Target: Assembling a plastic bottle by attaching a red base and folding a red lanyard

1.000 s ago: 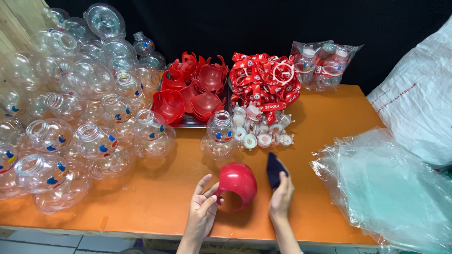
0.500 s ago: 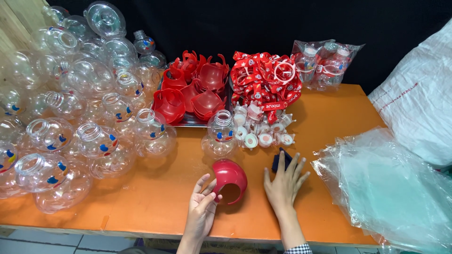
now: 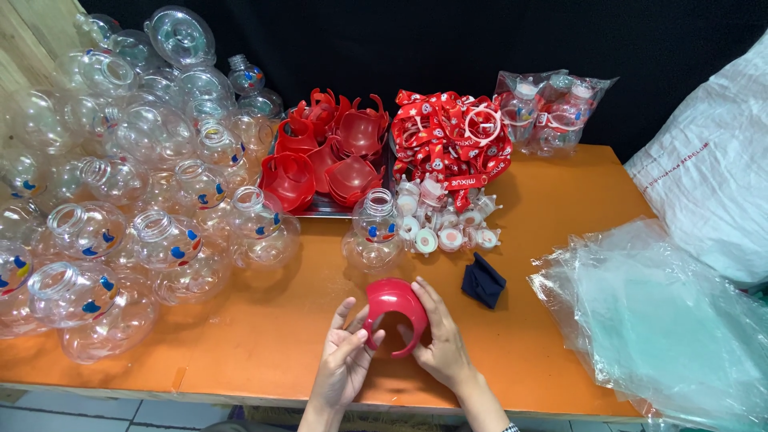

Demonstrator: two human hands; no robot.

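Observation:
Both of my hands hold one red plastic cap-shaped piece just above the orange table, near its front edge. My left hand grips its lower left rim with thumb and fingers. My right hand cups its right side. A small dark blue cloth lies on the table just right of my right hand. A clear round bottle with a blue and red face print stands upright right behind the red piece.
Many clear round bottles are heaped on the left. A tray of red pieces, red straps and small white caps sit at the back. Clear plastic bags lie at right, a white sack beyond.
My right hand let go of the dark blue cloth, which now lies on the table, and moved left onto the red piece. The red piece was turned in my hands.

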